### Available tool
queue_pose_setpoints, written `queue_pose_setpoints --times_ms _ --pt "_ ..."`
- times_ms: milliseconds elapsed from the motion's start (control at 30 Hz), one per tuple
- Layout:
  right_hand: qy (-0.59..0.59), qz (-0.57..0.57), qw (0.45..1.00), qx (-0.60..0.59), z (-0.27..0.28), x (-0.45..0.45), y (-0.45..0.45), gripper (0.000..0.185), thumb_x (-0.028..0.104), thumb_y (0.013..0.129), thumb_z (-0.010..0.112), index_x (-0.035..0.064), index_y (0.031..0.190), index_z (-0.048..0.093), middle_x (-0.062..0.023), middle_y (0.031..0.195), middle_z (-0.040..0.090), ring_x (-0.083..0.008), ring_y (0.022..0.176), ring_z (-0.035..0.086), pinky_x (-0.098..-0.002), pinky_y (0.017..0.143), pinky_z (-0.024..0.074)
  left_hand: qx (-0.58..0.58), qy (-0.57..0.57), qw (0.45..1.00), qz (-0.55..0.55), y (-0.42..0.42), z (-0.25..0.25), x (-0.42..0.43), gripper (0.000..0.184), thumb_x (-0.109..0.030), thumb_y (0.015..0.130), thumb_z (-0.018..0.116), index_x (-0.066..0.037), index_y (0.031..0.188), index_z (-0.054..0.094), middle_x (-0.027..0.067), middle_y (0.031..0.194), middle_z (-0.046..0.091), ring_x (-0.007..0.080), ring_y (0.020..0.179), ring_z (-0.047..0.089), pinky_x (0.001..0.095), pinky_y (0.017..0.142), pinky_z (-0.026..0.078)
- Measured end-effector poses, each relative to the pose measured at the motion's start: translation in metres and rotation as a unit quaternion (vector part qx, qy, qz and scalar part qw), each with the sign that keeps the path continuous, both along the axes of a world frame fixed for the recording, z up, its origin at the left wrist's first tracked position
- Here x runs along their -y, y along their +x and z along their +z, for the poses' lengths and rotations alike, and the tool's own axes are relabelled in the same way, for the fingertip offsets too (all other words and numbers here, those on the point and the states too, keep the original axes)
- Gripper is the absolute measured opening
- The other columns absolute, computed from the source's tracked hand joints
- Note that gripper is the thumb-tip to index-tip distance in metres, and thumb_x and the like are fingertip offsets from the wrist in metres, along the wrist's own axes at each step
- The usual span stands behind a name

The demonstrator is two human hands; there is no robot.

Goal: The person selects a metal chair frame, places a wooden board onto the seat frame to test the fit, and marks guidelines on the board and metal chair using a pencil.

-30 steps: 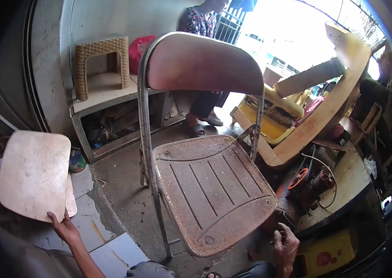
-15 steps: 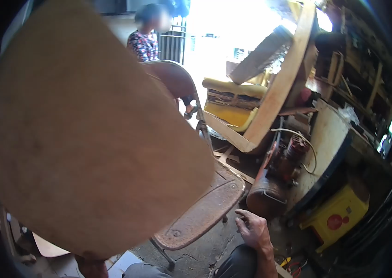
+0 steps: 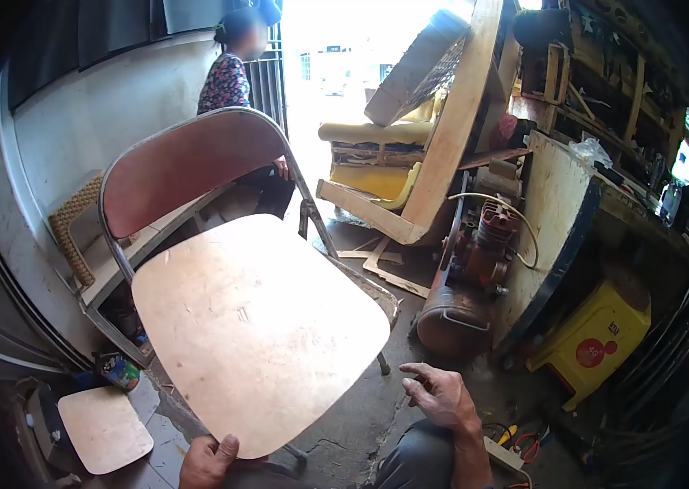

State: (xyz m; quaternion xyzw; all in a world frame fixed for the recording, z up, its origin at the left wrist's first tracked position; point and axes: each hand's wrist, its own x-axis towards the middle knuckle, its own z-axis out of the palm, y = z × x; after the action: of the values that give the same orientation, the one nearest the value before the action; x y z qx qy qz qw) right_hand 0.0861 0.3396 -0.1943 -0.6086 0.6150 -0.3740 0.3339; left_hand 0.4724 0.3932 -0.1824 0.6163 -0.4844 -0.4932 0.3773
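A thin plywood seat panel (image 3: 267,334) with rounded corners lies tilted over the seat area of a metal folding chair, covering most of it. The chair's reddish-brown backrest (image 3: 190,167) rises behind the panel. My left hand (image 3: 208,463) grips the panel's near edge, thumb on top and fingers underneath. Apart from the panel, my right hand (image 3: 442,398) hovers near my right knee, holding nothing, its fingers loosely bent and apart. A smaller plywood panel (image 3: 105,429) rests on the floor at the lower left.
A rusty air compressor (image 3: 462,314) stands right of the chair, beside a yellow plastic stool (image 3: 597,346). A wooden frame (image 3: 450,138) leans near a yellow-padded seat piece. Behind the chair sits a person (image 3: 226,81) in a flowered top. Wires (image 3: 524,444) lie at the lower right.
The plywood panel has come down from close before the camera onto the chair, revealing the backrest and my left hand. My right hand has barely moved.
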Motion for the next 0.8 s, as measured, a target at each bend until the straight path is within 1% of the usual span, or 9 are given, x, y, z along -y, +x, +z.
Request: queue_pose_setpoints --times_ms 100,167,233,267,367,500,533,700,800 --pt "-0.012 0.020 1.000 0.006 -0.001 0.001 0.000 0.034 0.019 0.096 0.066 0.0015 0.126 0.064 -0.0128 0.080 0.072 -0.0131 0.067 0.069 -0.0297 0.064 0.0553 0.096 -0.006 0.995 -0.011 0.011 -0.010 0.012 0.054 -0.042 0.099 0.062 0.010 0.092 0.070 0.0135 0.078 0.073 0.0197 0.071 0.068 0.0314 0.072 0.054" --pt "0.004 -0.002 0.998 0.065 0.004 0.001 0.007 0.041 0.021 0.098 0.066 0.0007 0.133 0.059 -0.0140 0.087 0.073 -0.0149 0.069 0.070 -0.0295 0.064 0.0560 0.062 -0.029 0.998 -0.002 0.007 -0.008 0.011 0.056 -0.045 0.099 0.060 0.010 0.090 0.071 0.0155 0.080 0.074 0.0215 0.072 0.070 0.0317 0.072 0.054" --pt "0.012 -0.012 0.997 0.078 0.009 0.002 0.009 0.045 0.022 0.098 0.066 0.0006 0.136 0.056 -0.0148 0.091 0.073 -0.0161 0.071 0.071 -0.0298 0.065 0.0565 -0.068 0.022 0.991 -0.113 -0.019 0.033 0.005 0.057 -0.046 0.101 0.057 0.008 0.089 0.071 0.0166 0.080 0.074 0.0222 0.072 0.070 0.0321 0.072 0.055" --pt "0.024 -0.027 0.995 0.091 0.011 0.003 0.010 0.048 0.023 0.098 0.066 0.0005 0.139 0.053 -0.0155 0.096 0.073 -0.0174 0.073 0.071 -0.0301 0.066 0.0569 -0.062 0.025 0.986 -0.153 -0.016 0.021 0.010 0.060 -0.048 0.102 0.054 0.007 0.090 0.071 0.0164 0.080 0.074 0.0213 0.071 0.070 0.0320 0.072 0.055" --pt "0.013 -0.024 0.993 0.114 0.008 0.006 0.014 0.054 0.024 0.097 0.068 -0.0005 0.142 0.050 -0.0180 0.108 0.070 -0.0186 0.078 0.072 -0.0300 0.066 0.0576 -0.072 0.065 0.989 -0.108 -0.014 -0.012 0.022 0.058 -0.047 0.102 0.054 0.007 0.090 0.071 0.0146 0.078 0.073 0.0202 0.070 0.070 0.0302 0.070 0.054" --pt "0.030 0.034 0.991 0.127 0.000 0.021 0.021 0.057 0.025 0.096 0.069 -0.0004 0.143 0.049 -0.0190 0.118 0.066 -0.0182 0.084 0.072 -0.0292 0.066 0.0582 0.001 0.068 0.993 -0.095 -0.022 0.016 0.032 0.060 -0.050 0.102 0.054 0.004 0.080 0.070 0.0061 0.071 0.070 0.0105 0.066 0.061 0.0271 0.064 0.049" --pt "0.030 0.040 0.989 0.136 -0.004 0.026 0.023 0.056 0.024 0.096 0.070 -0.0008 0.142 0.049 -0.0185 0.120 0.065 -0.0181 0.084 0.072 -0.0289 0.066 0.0583 0.131 0.069 0.985 -0.087 -0.014 -0.001 0.039 0.062 -0.053 0.100 0.057 0.004 0.079 0.072 0.0081 0.070 0.072 0.0135 0.065 0.067 0.0273 0.063 0.051" --pt "-0.006 0.054 0.995 0.088 -0.010 0.044 0.034 0.051 0.021 0.094 0.071 -0.0004 0.138 0.054 -0.0154 0.117 0.065 -0.0175 0.083 0.071 -0.0289 0.066 0.0589 0.094 0.101 0.986 -0.089 0.000 -0.025 0.061 0.062 -0.055 0.098 0.059 0.002 0.078 0.075 0.0092 0.062 0.070 0.0150 0.058 0.069 0.0293 0.059 0.053" --pt "-0.020 0.017 0.994 0.105 -0.017 0.049 0.041 0.046 0.019 0.093 0.073 0.0002 0.132 0.059 -0.0133 0.114 0.065 -0.0163 0.082 0.070 -0.0294 0.065 0.0590 0.175 0.060 0.980 -0.078 -0.001 -0.022 0.064 0.066 -0.058 0.095 0.061 0.000 0.068 0.073 0.0074 0.053 0.065 0.0157 0.051 0.067 0.0328 0.052 0.052"
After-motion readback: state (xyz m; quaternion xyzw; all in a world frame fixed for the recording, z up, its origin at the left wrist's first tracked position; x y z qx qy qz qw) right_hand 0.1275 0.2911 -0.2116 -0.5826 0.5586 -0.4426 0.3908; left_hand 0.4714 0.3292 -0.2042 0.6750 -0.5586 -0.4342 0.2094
